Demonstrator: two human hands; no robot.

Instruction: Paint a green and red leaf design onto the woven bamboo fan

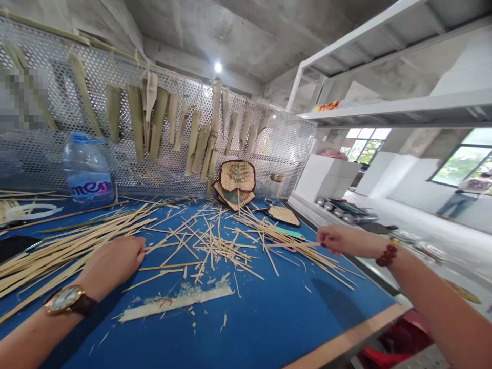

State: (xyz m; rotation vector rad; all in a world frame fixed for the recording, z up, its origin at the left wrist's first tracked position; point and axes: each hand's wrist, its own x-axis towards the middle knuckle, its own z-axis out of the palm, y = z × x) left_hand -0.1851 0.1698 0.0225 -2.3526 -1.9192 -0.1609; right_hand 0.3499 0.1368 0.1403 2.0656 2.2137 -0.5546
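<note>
My right hand, a red bead bracelet at its wrist, is raised over the right part of the blue table. Its fingertips pinch the end of a thin bamboo strip that points left. Resting low at the left, my left hand has its fingers curled under in a fist; whatever they hold is hidden. A bundle of pale bamboo strips lies just beside and behind it. Many more loose strips are scattered crosswise between the hands. In front lies a flat whitish strip stuck with shavings.
Woven fans and a lidded glass jar stand at the back. A large plastic bottle is back left, near a dark phone. Bamboo pieces hang on a perforated metal panel. Another person is far right.
</note>
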